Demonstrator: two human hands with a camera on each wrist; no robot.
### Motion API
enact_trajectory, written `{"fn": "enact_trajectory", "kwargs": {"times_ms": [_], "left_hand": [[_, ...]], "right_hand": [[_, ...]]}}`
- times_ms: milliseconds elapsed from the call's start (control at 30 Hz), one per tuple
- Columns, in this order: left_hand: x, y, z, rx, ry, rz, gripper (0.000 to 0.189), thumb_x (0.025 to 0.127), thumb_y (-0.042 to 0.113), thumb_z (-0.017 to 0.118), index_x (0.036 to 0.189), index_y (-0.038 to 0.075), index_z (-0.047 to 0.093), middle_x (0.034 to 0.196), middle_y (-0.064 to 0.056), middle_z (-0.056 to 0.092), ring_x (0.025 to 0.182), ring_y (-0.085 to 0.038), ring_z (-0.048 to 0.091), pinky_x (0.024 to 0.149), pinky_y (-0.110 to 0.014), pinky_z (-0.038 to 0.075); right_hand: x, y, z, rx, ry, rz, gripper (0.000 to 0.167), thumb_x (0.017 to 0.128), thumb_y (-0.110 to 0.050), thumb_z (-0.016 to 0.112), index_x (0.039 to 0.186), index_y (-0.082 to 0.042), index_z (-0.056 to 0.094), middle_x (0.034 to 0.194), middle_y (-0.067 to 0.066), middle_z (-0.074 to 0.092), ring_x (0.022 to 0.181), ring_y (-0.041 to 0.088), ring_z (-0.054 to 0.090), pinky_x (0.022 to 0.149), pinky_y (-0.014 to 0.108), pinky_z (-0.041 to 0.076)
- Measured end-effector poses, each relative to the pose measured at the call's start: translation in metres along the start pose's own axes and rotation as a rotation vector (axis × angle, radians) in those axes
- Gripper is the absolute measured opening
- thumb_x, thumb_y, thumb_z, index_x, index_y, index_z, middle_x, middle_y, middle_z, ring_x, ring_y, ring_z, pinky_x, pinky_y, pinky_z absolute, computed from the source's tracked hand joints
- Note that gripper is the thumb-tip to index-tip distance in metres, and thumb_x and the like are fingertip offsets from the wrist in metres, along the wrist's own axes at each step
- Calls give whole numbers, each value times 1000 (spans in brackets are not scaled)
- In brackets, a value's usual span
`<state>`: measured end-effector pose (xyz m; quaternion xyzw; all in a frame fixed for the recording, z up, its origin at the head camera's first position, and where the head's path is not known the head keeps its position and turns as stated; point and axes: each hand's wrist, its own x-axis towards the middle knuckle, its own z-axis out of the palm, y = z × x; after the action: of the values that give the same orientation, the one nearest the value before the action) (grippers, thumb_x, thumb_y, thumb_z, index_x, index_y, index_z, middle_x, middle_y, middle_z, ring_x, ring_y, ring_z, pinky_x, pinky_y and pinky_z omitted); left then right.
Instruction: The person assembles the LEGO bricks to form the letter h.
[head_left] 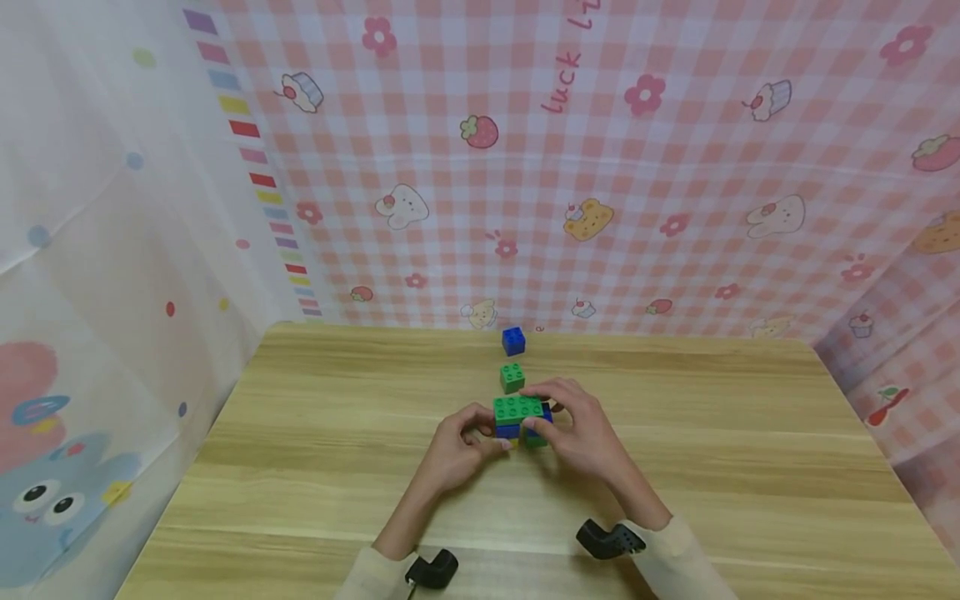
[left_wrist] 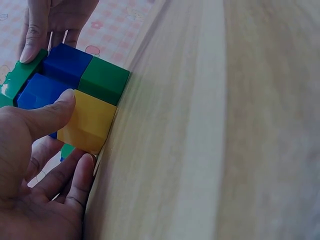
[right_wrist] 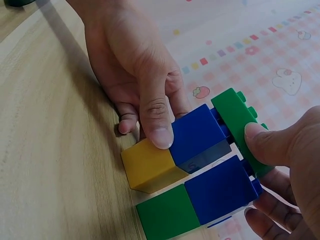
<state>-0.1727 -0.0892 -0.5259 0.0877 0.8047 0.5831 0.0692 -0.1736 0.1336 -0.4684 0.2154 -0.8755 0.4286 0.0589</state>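
Two small stacks of toy building bricks stand side by side on the table, blue (right_wrist: pixel 199 134) over yellow (right_wrist: pixel 152 162) and blue (right_wrist: pixel 220 191) over green (right_wrist: pixel 167 212). A long green brick (head_left: pixel 517 407) lies across their tops; in the right wrist view some blue studs still show under it. My left hand (head_left: pixel 457 450) holds the blue-and-yellow stack, its thumb near the joint between the two. My right hand (head_left: pixel 581 425) pinches the long green brick, thumb on the near side and fingers behind, partly hidden.
Behind the stacks, a loose green brick (head_left: pixel 512 378) and, farther back, a loose blue brick (head_left: pixel 513 341) stand on the wooden table (head_left: pixel 315 433). A pink checked cloth (head_left: pixel 525 183) hangs along the table's far edge. Black camera mounts sit at both wrists.
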Motion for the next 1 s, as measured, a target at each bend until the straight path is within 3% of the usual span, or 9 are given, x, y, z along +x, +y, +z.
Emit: {"fn": "enact_trajectory", "kwargs": {"times_ms": [200, 400, 533, 633, 767, 1000], "left_hand": [[-2, 1, -4, 26, -11, 3, 32, 84, 24, 86, 111, 16, 70, 104, -5, 73, 97, -19, 64, 75, -24, 54], [-5, 11, -8, 4, 28, 76, 47, 87, 27, 83, 130, 20, 65, 115, -5, 70, 103, -24, 65, 81, -28, 55], [-5, 20, -7, -44, 30, 114, 39, 91, 26, 79, 128, 23, 66, 117, -7, 67, 98, -21, 67, 81, -29, 59], [-6, 23, -7, -63, 28, 99, 33, 92, 22, 79, 123, 25, 68, 114, -9, 66, 90, -20, 69, 78, -28, 61], [-6, 25, -7, -14, 41, 92, 30, 92, 21, 78, 120, 23, 69, 110, -8, 67, 85, -18, 67, 74, -26, 59], [-5, 25, -5, 62, 61, 133, 28, 92, 22, 79, 118, 22, 69, 103, -2, 71, 91, -16, 64, 74, -27, 58]], "right_hand": [[0, -1, 1, 2, -11, -7, 31, 93, -17, 77, 124, -17, 71, 122, -2, 70, 112, 17, 59, 89, 42, 57], [0, -2, 1, -4, -23, 11, 31, 94, -21, 75, 124, -20, 70, 123, -3, 69, 112, 17, 59, 90, 45, 57], [-1, -1, 0, -16, -14, 14, 31, 94, -22, 76, 124, -21, 70, 123, -4, 69, 113, 16, 59, 90, 43, 57], [-1, 0, -1, -19, -17, 9, 32, 94, -22, 76, 125, -21, 70, 123, -5, 69, 112, 16, 59, 89, 41, 57], [0, 1, -1, -14, -29, 14, 33, 94, -21, 76, 126, -23, 70, 123, -5, 69, 112, 16, 59, 90, 41, 57], [-1, 3, -3, 6, -46, 39, 37, 93, -17, 77, 129, -25, 69, 124, -6, 69, 112, 17, 59, 91, 41, 55]]}}
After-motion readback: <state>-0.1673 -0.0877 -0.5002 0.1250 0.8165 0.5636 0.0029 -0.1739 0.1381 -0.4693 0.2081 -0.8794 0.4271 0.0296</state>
